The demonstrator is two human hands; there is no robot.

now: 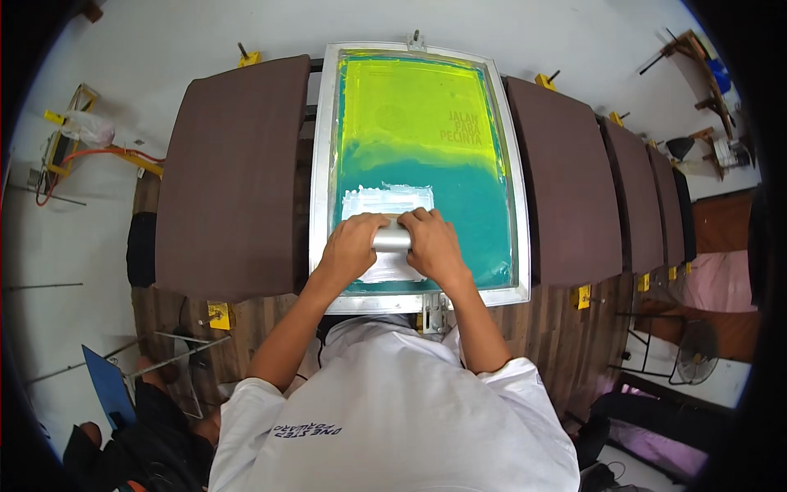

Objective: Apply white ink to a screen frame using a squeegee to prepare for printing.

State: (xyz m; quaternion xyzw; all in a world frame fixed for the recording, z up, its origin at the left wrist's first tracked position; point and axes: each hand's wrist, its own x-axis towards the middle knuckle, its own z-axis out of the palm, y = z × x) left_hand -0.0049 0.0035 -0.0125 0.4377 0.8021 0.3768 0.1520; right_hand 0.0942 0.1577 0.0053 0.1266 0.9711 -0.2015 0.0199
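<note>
My left hand (pixel 351 244) and my right hand (pixel 434 244) are closed on either end of a silver squeegee (pixel 391 238), fingers over its top. It sits in white ink (pixel 387 197) on the lower middle of a screen-printing mesh (pixel 471 213), which is teal below and lime yellow above, with faint stencilled lettering at the upper right. An aluminium frame (pixel 518 230) surrounds the mesh, with a metal clamp (pixel 434 312) at its near edge, by my white shirt. What lies beneath the screen is hidden.
Brown padded boards (pixel 225 176) flank the screen, several receding rightward, with yellow brackets (pixel 220 316). A hose and hanging bag (pixel 88 127) are at upper left. Another person's legs (pixel 154 410) and a blue board (pixel 106 385) are at lower left; a fan (pixel 698 353) stands at right.
</note>
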